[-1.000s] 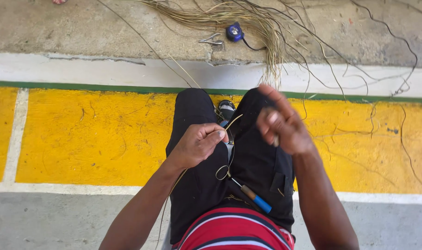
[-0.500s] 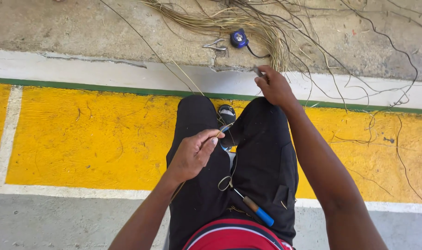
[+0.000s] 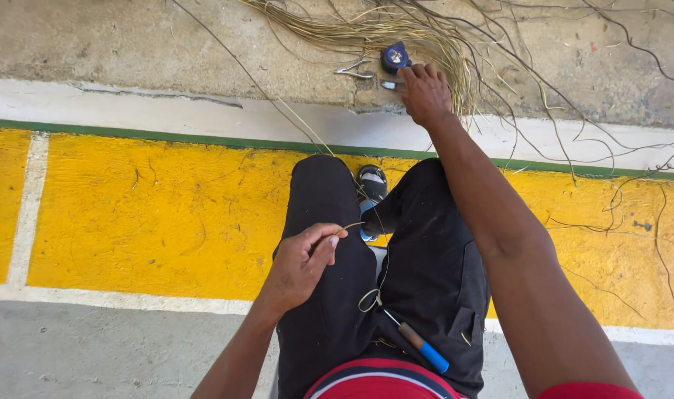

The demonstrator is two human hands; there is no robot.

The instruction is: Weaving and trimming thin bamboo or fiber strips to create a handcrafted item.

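Head view: your left hand [image 3: 301, 264] pinches a straw strand [image 3: 349, 227] over your knee; your right hand [image 3: 424, 92] closes on a small blade [image 3: 391, 86] just below the blue tape measure [image 3: 395, 57].

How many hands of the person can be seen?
2: the left hand pinches a thin fibre strand over the lap; the right hand reaches the ground near the blue tape measure.

Bright, even daylight all over, no harsh glare, and the yellow paint [image 3: 159, 214] comes out really saturated. Shadows are soft and short, mostly tucked under the legs [image 3: 381, 273] and right arm [image 3: 499, 222], so the light seems to come from overhead. Focus is pretty sharp across the floor [image 3: 130, 44], with a bit of wide-angle stretch at the bottom edge.
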